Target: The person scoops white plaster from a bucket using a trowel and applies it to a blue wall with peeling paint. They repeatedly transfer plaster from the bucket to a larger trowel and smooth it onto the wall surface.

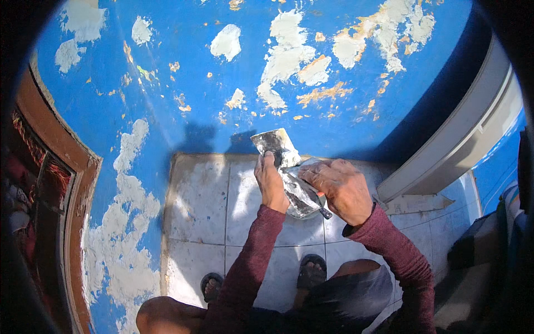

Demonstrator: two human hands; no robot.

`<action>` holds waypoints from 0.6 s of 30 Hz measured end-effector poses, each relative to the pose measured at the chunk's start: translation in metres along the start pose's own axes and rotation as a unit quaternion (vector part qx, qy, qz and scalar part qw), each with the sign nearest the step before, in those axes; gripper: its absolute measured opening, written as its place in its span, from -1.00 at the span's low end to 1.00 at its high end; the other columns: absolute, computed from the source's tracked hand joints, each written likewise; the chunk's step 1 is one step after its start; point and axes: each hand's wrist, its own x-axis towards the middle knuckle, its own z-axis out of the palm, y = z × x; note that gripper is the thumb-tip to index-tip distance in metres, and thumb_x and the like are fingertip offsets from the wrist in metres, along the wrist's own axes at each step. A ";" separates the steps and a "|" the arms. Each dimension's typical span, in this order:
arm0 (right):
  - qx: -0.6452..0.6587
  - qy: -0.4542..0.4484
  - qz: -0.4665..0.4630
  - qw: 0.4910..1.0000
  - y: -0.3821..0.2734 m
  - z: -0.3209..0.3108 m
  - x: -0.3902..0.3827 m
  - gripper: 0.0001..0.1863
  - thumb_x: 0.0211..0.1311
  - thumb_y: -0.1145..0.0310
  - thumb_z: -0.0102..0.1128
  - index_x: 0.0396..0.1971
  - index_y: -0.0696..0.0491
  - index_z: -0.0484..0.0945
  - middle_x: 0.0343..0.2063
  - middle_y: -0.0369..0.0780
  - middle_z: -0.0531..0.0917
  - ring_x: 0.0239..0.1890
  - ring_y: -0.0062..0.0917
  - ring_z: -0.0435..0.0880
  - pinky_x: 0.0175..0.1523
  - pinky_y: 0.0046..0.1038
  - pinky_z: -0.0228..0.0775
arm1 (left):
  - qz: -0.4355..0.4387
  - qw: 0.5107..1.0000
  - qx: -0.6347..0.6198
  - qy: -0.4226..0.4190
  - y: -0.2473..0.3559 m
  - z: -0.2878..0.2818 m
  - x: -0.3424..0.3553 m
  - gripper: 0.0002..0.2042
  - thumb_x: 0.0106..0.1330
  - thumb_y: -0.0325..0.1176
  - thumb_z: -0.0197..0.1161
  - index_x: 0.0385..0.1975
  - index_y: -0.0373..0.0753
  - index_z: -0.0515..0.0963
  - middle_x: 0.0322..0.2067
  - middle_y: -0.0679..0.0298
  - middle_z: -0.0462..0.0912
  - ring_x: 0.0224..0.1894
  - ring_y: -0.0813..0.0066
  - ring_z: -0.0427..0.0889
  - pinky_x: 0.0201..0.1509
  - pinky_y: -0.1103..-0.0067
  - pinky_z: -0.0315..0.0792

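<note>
Near the middle of the frame, the left hand (271, 183) pinches a flat plate (268, 140) smeared with pale putty, its thumb lying on the dark face. The plate tilts toward the upper left, and a lump of putty (290, 159) sits at its right edge. Just right of it, the right hand (340, 186) is curled closed around a tool, whose dark handle end (326, 212) sticks out below the fingers; the tool's working end is hard to make out. Between the two hands shows a dark, white-streaked surface (300, 197); whether it belongs to the plate cannot be told.

Across the upper frame runs a blue wall (183, 67) with rough pale patches (286, 55), more of them at lower left. A brown frame (83, 189) stands at the left edge, and a pale upright panel (445, 145) curves down the right side. Below the hands are white floor tiles (272, 228) and two sandalled feet (311, 270); maroon sleeves (253, 253) cover both forearms.
</note>
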 end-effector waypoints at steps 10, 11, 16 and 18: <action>0.044 -0.123 -0.037 0.991 0.017 -0.002 -0.004 -0.67 -0.04 0.41 0.20 -0.19 -0.04 0.65 -0.25 -0.27 0.69 -0.25 -0.33 0.66 -0.17 -0.26 0.50 | 0.038 0.993 0.069 0.083 -0.022 -0.019 0.016 -0.64 0.36 -0.24 -0.02 0.00 -0.37 0.44 -0.10 0.18 0.52 -0.10 0.38 0.52 0.02 0.46 0.39; 0.077 -0.145 -0.022 0.986 0.033 -0.003 -0.012 -0.68 -0.02 0.43 0.21 -0.17 0.00 0.64 -0.26 -0.26 0.70 -0.24 -0.35 0.67 -0.18 -0.29 0.52 | 0.015 0.996 0.073 0.056 -0.015 -0.021 0.015 -0.57 0.38 -0.18 -0.03 0.08 -0.40 0.39 -0.03 0.13 0.47 -0.02 0.33 0.47 0.13 0.45 0.34; 0.574 -0.063 0.381 0.722 0.073 -0.030 -0.029 -0.71 0.20 0.46 0.28 -0.09 0.21 0.56 -0.29 -0.24 0.67 -0.22 -0.60 0.65 -0.13 -0.55 0.51 | -0.007 0.999 -0.035 -0.008 -0.006 -0.028 0.025 -0.69 0.33 -0.28 -0.01 -0.16 -0.39 0.56 -0.25 0.19 0.63 -0.29 0.40 0.66 -0.21 0.46 0.55; 0.642 -0.010 0.392 0.658 0.073 -0.023 -0.038 -0.67 0.16 0.49 0.31 -0.06 0.19 0.52 -0.26 -0.23 0.66 -0.25 -0.58 0.66 -0.14 -0.57 0.52 | -0.025 0.998 -0.043 -0.024 -0.014 -0.041 0.037 -0.66 0.34 -0.22 0.00 -0.13 -0.37 0.54 -0.24 0.17 0.64 -0.27 0.37 0.68 -0.19 0.45 0.57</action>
